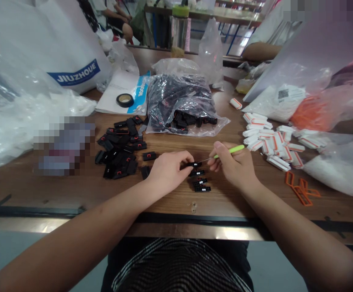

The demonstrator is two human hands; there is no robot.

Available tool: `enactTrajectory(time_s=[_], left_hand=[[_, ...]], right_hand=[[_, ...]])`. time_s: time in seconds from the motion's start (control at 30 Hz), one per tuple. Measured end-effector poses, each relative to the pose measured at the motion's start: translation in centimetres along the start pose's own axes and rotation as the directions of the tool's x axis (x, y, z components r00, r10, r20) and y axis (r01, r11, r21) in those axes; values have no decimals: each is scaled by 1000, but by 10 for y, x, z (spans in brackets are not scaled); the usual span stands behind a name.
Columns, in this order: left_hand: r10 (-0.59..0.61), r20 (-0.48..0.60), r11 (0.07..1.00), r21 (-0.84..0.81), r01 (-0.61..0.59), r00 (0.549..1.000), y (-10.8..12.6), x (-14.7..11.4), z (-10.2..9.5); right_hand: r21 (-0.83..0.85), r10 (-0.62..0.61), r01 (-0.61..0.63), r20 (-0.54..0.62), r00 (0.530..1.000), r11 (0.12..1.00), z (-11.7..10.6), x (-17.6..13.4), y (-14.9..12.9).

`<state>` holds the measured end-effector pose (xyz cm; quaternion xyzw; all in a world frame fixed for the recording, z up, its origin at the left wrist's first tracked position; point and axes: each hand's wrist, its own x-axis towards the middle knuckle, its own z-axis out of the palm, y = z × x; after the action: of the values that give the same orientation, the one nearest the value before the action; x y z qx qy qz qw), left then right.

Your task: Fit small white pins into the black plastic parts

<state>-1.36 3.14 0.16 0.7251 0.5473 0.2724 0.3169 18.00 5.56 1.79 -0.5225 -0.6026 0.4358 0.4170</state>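
Note:
My left hand (173, 167) pinches a black plastic connector (196, 164) with white dots on its face. Between the thumb and fingers of my right hand (231, 162) is a slim tool with a lime-green handle (233, 150). Its thin metal shaft reaches left to the connector; whether the tip touches or enters it is too small to tell. Just below, several similar black connectors (202, 189) with white dots lie in a short column on the table. A loose black piece (149, 155) with a red mark lies beyond my left wrist.
Left stands a heap of black parts (118, 150). A clear bag (179, 97) of black parts lies behind my hands. Black tape (124, 100) rests on a booklet (109, 93). White-and-orange parts (274, 142) and orange frames (302, 194) lie right. People sit beyond the table.

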Motion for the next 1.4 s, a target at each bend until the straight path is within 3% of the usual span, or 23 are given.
enactTrajectory(time_s=[0.57, 0.9, 1.17, 1.4], left_hand=[[-5, -3, 1000, 24, 5, 1000, 1, 1, 0], [13, -1, 1000, 10, -13, 1000, -1, 1, 0], [0, 1, 1000, 10, 0, 1000, -1, 1, 0], [-6, 7, 999, 49, 6, 1000, 3, -1, -1]], right_hand=[[-13, -24, 24, 7, 1000, 1000, 1, -2, 2], [-28, 23, -23, 6, 1000, 999, -1, 3, 6], [-98, -68, 75, 69, 995, 992, 1, -3, 4], [34, -15, 17, -44, 999, 999, -9, -4, -4]])
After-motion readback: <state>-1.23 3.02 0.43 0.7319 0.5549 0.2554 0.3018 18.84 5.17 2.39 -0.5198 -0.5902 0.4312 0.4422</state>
